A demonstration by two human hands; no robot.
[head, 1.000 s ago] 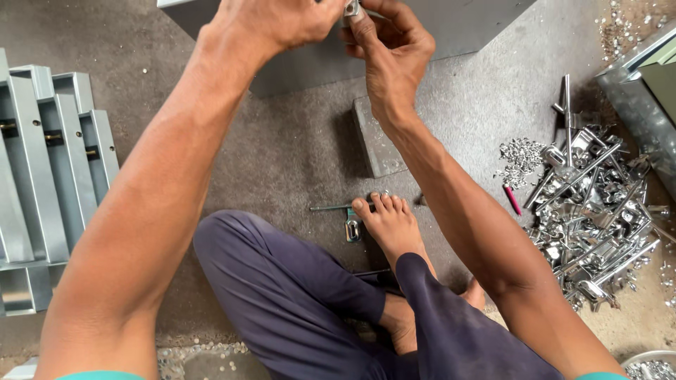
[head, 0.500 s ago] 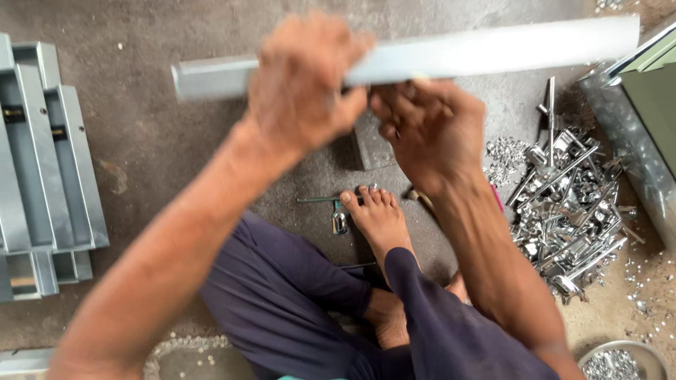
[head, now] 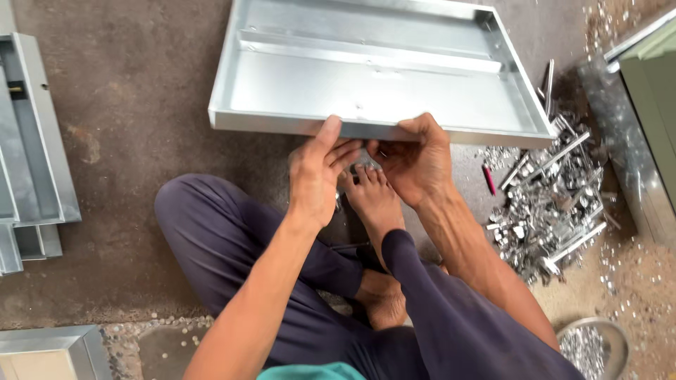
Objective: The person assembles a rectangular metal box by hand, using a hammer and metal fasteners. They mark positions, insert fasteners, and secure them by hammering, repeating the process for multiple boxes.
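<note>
Metal tray point(head: 380, 91) sits before us; our left hand point(head: 317, 176) and right hand point(head: 415, 158) pinch its near rim with closed fingers.

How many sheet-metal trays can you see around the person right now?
4, maybe more. One metal tray is gripped at its near edge by the left hand and right hand. Stacked trays at far left show at least two. A fourth tray lies bottom left.
</note>
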